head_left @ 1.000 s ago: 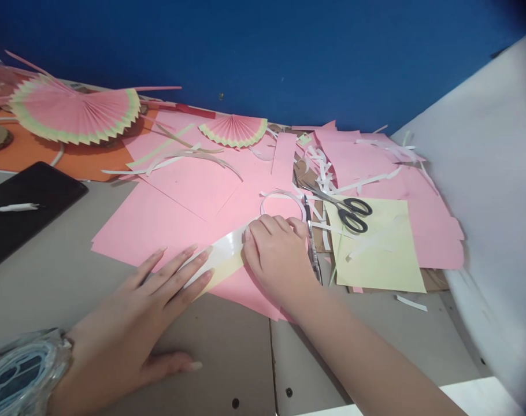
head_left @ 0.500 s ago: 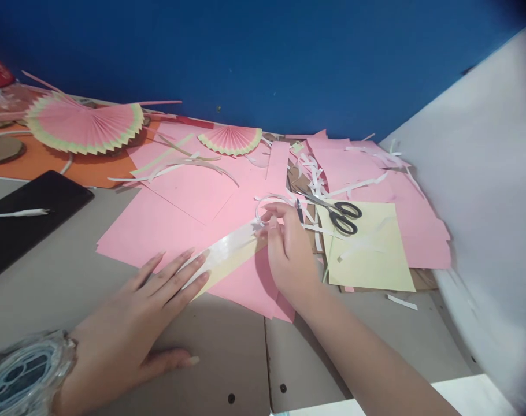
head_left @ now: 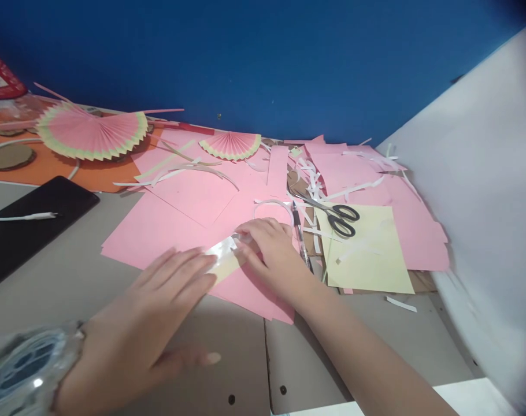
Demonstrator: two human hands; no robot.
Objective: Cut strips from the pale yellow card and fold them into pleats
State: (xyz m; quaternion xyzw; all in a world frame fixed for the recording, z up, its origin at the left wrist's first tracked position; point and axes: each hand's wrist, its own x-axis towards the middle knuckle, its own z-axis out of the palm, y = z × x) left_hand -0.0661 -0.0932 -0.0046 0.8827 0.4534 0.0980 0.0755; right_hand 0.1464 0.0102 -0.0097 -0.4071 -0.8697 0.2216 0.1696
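Note:
A pale yellow paper strip [head_left: 230, 268] lies slantwise over pink sheets [head_left: 159, 225], with a shiny whitish strip [head_left: 222, 248], probably tape or film, along its upper side. My left hand [head_left: 159, 300] rests flat with fingers stretched over the left end of both. Its thumb is spread out above the grey table. My right hand [head_left: 271, 254] is bent over the right end, thumb and fingers closed on the shiny strip. Just behind my right hand is a thin whitish ring [head_left: 273, 203]. Beside it lies a pen [head_left: 301, 234].
Black-handled scissors [head_left: 341, 219] rest on a pale yellow sheet [head_left: 371, 254] at right, near white paper scraps [head_left: 310, 176]. Behind stand folded pink fans [head_left: 93, 134]. A black tablet-like slab [head_left: 37, 222] lies at left. A blue wall [head_left: 263, 69] closes the back, a white panel [head_left: 475, 173] the right.
My right hand has moved left and down along the strip, closer to my left hand. The ring and pen are now more exposed. My left hand has shifted slightly right.

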